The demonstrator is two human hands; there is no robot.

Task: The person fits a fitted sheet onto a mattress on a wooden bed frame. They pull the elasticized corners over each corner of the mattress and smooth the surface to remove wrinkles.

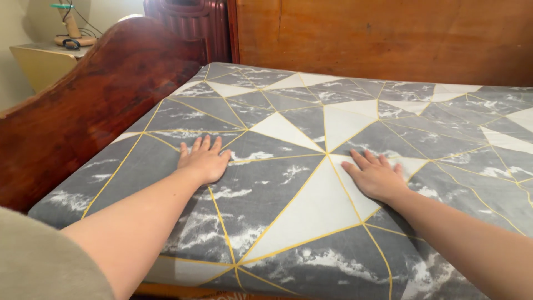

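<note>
Covering nearly the whole view was a bed sheet (311, 183), grey with marbled white streaks, pale triangles and thin yellow lines that crossed into a geometric net. It lay stretched flat over the mattress, running from the near edge at the bottom of the view up to the far corner, and both hands rested directly on it, so the sheet lay beneath each palm and spread out on every side of them.

Along the left ran a dark reddish wooden bed frame (83, 105), its curved top edge rising toward the far end; the sheet met it along that side. Behind the bed stood a lighter wooden panel (388, 33) that filled the upper right. In the upper left corner sat a small pale yellow table (39, 64) with a lamp base (72, 33) on it, well apart from the hands.

The left hand (204, 160) lay open, palm down, fingers straight and close together, pointing toward the far side, near the frame side of the sheet. The right hand (376, 176) was likewise open and flat, fingers slightly spread, pressed on a white triangle near the middle. The two hands were well apart, gripping nothing.
</note>
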